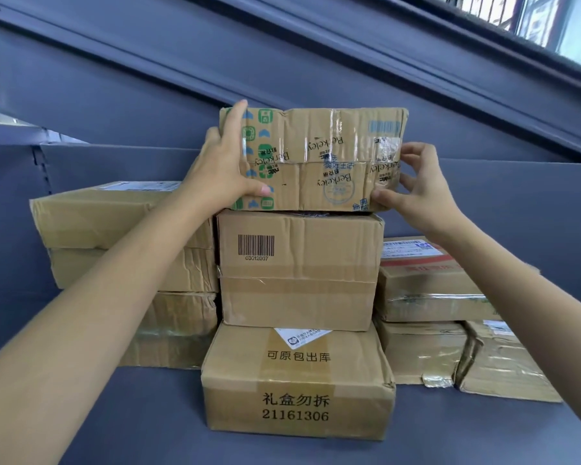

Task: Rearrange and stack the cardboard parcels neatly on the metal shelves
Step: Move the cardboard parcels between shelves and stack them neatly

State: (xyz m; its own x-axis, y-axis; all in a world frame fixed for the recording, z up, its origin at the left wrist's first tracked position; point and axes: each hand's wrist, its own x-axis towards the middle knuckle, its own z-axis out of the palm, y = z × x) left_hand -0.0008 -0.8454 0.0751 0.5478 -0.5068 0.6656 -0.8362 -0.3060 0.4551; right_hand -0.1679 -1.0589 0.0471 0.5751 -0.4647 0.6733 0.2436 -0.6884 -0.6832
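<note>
I see the top parcel (316, 159) lying flat, its long side running left to right across my view, and the "Berkeley" print on its front is upside down. It sits on top of the barcode box (299, 270), which sits on the box with black numbers (297, 384), so three boxes make one stack in the middle.

The stack stands on a dark blue-grey metal shelf (450, 427) with a back panel of the same colour. More brown boxes stand to the left (121, 236) and to the right (426, 280) of the stack. Up in the far right corner I see a bit of bright window (557, 25).

My left hand (222, 166) holds the left end of the top parcel, thumb curled under the bottom front edge and the other fingers (237, 110) reaching up over the top edge. My right hand (416, 189) is at the right end, its fingers half curled, fingertips touching the parcel's right corner, thumb pressing near the bottom edge
</note>
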